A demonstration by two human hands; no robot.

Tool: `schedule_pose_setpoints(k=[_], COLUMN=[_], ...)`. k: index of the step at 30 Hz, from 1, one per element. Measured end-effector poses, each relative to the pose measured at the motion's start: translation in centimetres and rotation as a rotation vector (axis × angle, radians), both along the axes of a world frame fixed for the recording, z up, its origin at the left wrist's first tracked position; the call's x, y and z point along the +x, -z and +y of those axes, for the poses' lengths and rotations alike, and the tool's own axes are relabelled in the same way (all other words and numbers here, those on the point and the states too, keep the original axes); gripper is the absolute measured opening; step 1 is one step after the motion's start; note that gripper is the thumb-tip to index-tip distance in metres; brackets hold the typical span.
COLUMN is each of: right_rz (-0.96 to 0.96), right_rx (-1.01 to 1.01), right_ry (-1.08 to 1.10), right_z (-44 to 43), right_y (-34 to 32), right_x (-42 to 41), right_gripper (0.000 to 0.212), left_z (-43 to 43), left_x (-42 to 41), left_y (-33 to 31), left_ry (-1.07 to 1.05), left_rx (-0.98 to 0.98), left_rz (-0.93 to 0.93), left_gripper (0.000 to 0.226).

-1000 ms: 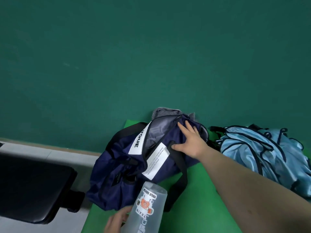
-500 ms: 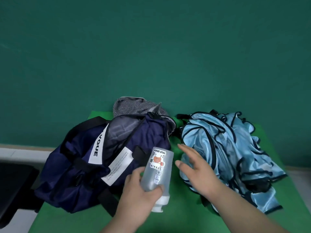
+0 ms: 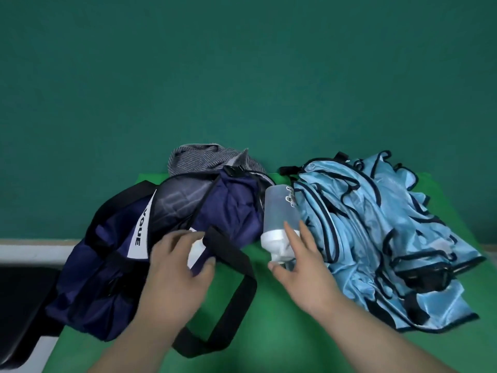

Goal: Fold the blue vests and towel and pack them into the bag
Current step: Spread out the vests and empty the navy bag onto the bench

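The navy duffel bag (image 3: 231,211) lies unzipped at the left of the green table (image 3: 269,332), its black strap (image 3: 236,286) looped toward me. My left hand (image 3: 176,270) grips the bag's front fabric by the white label. A pile of light-blue vests (image 3: 376,224) with black trim fills the right side. Behind the bag, a grey striped towel (image 3: 204,160) pokes out. A translucent bottle (image 3: 279,211) with a white cap lies between bag and vests. My right hand (image 3: 304,267) touches its cap end with straight fingers.
A dark green wall (image 3: 242,76) rises right behind the table. At the left, beyond the table edge, stand a black seat (image 3: 18,305) and a white ledge (image 3: 32,251). Bare green table surface shows between my forearms.
The bottle left my left hand and now lies between bag and vests with my right hand on it. My left hand moved onto the bag. The view shifted right.
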State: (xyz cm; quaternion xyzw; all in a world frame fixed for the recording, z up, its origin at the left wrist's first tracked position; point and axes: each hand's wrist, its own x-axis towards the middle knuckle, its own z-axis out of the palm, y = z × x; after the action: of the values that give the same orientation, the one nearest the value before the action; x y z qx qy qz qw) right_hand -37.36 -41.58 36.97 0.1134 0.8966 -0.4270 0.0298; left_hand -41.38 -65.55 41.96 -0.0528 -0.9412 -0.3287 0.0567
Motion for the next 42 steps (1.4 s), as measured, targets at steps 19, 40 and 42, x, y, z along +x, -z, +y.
schedule_pose_setpoints(k=[19, 40, 42], right_rz=[-0.093, 0.153, 0.183], right_rx=[0.422, 0.348, 0.357], right_ry=[-0.065, -0.182, -0.21], right_z=[-4.8, -4.0, -3.8], right_y=[-0.7, 2.2, 3.4], right_x=[-11.4, 2.2, 4.1], right_gripper=[0.102, 0.085, 0.081], left_z=[-5.4, -0.7, -0.4], left_x=[0.7, 10.3, 11.2], left_y=[5.9, 10.5, 11.8], left_ry=[0.045, 0.225, 0.278], left_rx=[-0.18, -0.066, -0.062], left_rz=[-0.223, 0.322, 0.346], left_gripper=[0.136, 0.086, 0.082])
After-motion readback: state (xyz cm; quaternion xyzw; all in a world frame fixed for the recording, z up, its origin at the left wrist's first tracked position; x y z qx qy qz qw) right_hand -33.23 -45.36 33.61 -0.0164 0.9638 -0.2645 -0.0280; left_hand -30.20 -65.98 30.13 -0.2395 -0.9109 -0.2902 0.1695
